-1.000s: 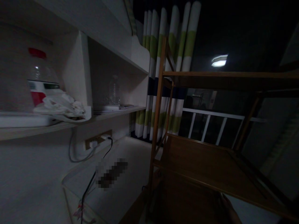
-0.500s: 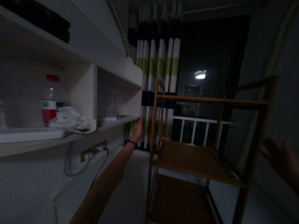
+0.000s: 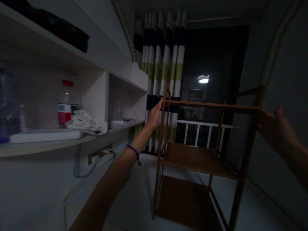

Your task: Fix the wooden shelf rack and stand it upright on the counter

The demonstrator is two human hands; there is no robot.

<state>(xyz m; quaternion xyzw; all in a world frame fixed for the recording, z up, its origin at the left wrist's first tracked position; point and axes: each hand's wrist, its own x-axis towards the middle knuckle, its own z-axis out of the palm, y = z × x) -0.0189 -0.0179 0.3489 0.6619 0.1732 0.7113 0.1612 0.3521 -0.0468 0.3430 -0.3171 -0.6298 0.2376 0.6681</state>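
Left hand (image 3: 154, 116) spread, fingertips on the rack's (image 3: 204, 160) top left post; right hand (image 3: 276, 130) loosely open at the top right post, contact hard to tell. Rack upright on the floor beside the curtain (image 3: 163, 67). Best gripped on both posts, level, clear of the wall shelf (image 3: 72, 141).

1 rack (image 3: 207, 154), 3 bottles (image 3: 64, 106), 2 hands (image 3: 154, 115).

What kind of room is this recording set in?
Probably a small bedroom or dorm room, dimly lit. Built-in wall shelves hold a red-capped bottle, a striped curtain hangs by a dark balcony doorway, and the left hand and right hand flank a wooden rack.
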